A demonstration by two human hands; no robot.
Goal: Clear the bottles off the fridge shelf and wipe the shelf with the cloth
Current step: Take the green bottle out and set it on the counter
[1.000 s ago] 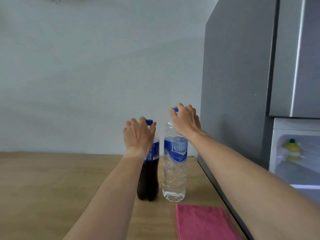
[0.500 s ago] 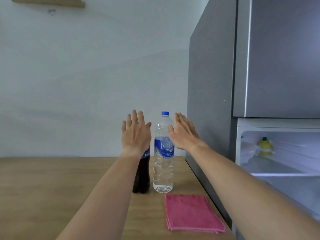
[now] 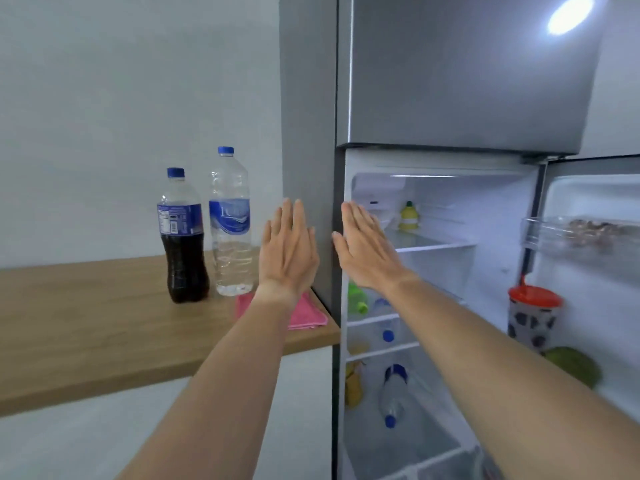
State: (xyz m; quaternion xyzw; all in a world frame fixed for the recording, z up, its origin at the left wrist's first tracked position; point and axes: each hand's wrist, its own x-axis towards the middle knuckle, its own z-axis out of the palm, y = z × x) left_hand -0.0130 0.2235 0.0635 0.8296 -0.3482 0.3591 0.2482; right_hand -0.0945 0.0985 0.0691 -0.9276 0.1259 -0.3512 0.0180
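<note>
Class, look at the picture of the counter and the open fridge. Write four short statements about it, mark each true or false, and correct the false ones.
1. Both bottles stand upright on the counter. True: the cola bottle and water bottle do.
2. The left hand holds the pink cloth. False: it is open and empty; the cloth lies on the counter.
3. The fridge door is shut. False: it stands open.
4. A yellow bottle sits on the top shelf. True.

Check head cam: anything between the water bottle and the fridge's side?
Only the open left hand hovers there in the head view, between water bottle and fridge side.
</note>
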